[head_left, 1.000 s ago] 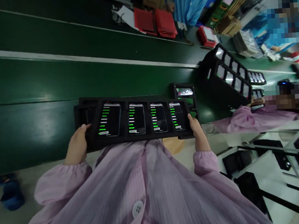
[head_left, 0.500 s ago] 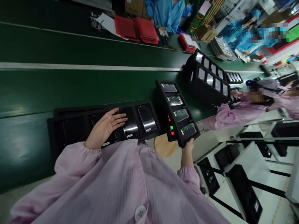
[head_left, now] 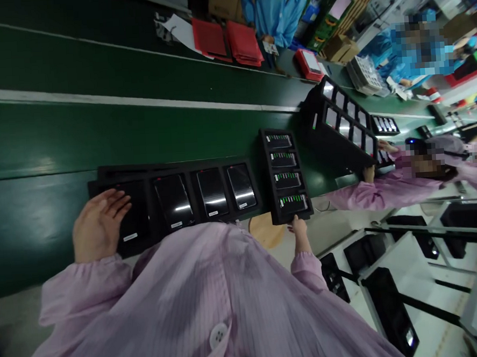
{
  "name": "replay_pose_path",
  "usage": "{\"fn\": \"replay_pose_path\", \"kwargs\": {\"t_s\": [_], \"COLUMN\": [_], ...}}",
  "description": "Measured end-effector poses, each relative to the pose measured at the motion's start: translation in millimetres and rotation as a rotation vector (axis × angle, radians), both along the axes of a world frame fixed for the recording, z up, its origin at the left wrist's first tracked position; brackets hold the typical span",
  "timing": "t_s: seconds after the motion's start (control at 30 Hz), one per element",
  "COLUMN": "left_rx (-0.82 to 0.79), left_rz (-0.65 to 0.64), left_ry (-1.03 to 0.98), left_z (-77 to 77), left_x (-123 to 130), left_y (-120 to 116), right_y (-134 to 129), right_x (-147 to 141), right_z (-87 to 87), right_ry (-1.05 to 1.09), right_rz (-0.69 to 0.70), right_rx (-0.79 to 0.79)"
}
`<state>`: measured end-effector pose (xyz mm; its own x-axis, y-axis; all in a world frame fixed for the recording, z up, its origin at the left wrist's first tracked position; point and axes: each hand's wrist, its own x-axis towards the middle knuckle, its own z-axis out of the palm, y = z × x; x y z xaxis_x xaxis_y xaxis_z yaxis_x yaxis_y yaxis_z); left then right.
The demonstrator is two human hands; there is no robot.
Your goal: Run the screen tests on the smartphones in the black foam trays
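Observation:
A long black tray (head_left: pixel 153 194) lies on the green bench, with dark-screened devices (head_left: pixel 212 192) in its compartments and another tray edge showing behind it. Over the tray's left end is my left hand (head_left: pixel 99 224), fingers apart and holding nothing. To the right stands a smaller black tray (head_left: pixel 265 169) with several devices showing green and white marks. My right hand (head_left: pixel 298 226) is at the near end of this tray; its fingertips touch the edge or lie just beside it, and whether they grip it cannot be made out.
Stacked black trays (head_left: pixel 333 140) stand farther right, beside a person in a pink sleeve (head_left: pixel 356 195). Red folders (head_left: pixel 244 42) lie across the bench near a person in blue (head_left: pixel 274 12). A round wooden stool (head_left: pixel 266 230) is below the bench edge. White racks fill the lower right.
My left hand has moved left along the long tray, uncovering devices. The smaller tray has turned straighter and sits flatter, and my right hand's grasp at its near end looks looser.

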<state>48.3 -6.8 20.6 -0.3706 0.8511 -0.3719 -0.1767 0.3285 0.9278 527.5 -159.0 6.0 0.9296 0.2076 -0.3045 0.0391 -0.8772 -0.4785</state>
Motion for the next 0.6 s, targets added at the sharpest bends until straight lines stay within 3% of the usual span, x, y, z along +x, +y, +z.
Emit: {"fn": "replay_pose_path", "kwargs": {"t_s": [0.1,0.17,0.23,0.3,0.37,0.43,0.5,0.6], "left_rx": [-0.015,-0.131,-0.246,-0.301,-0.296,-0.273,-0.256,-0.272], "left_rz": [0.049,-0.043,-0.198,-0.312,-0.345,-0.345,-0.368,-0.44], "left_ry": [0.382,0.666,0.809,0.841,0.846,0.835,0.82,0.833], "left_z": [-10.1,-15.4,-20.2,-25.5,-31.7,-37.9,-42.6,-46.0], "left_x": [-12,-15,-12,-6,-2,-3,-8,-14], "left_y": [-3,-6,-7,-7,-5,-4,-2,1], "right_y": [16,40,67,93,113,127,136,144], "right_x": [-5,-26,-67,-124,-183,-231,-261,-276], "right_z": [19.9,23.6,19.5,12.2,6.8,6.2,9.4,13.4], "right_ry": [-0.101,-0.172,-0.221,-0.096,0.113,0.238,0.21,0.159], "right_rz": [0.147,0.346,0.698,1.028,1.293,1.471,1.51,1.457], "right_rx": [0.016,0.122,0.311,0.4,0.311,0.108,-0.078,-0.218]}}
